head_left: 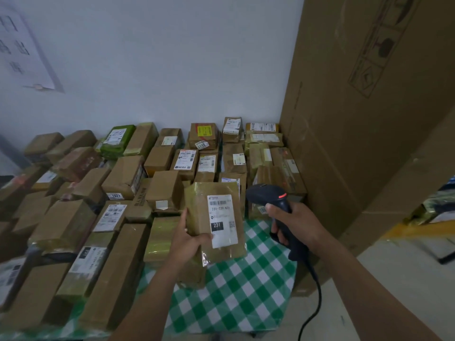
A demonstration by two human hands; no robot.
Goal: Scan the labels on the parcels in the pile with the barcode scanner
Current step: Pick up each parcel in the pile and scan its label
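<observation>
The left hand (187, 238) holds one parcel (197, 210), thumb curled onto its front face and fingers along its left edge and behind it. The parcel is a flat brown packet wrapped in glossy tape, held up on end and tilted a little. Its white label (221, 220) faces the camera, with "231" printed on a black patch close to the thumb. Just to the parcel's right, the right hand (295, 222) grips the handle of a black scanner (267, 194), fingers wrapped around it. The scanner's head rises above that hand, beside the parcel's upper right corner and not touching it, with a small red light glowing on top. Which way its window faces cannot be made out. A black cable (317, 291) hangs from the handle's base, below the right hand and along the forearm. Under both hands lies the tabletop (261, 306), covered by a green-and-white check cloth (236, 274) that shows bare between the two forearms. The pile (123, 180) of brown parcels spreads beyond the hands and far out to the left of the left hand, packed edge to edge, many with white labels turned up, and one green packet at the back. Another brown parcel lies just under the left wrist. To the right of the right hand stands a tall carton (369, 94), its side bearing printed handling marks. Beyond the pile is a pale wall (160, 57), with a printed sheet (22, 45) fixed on it far left.
</observation>
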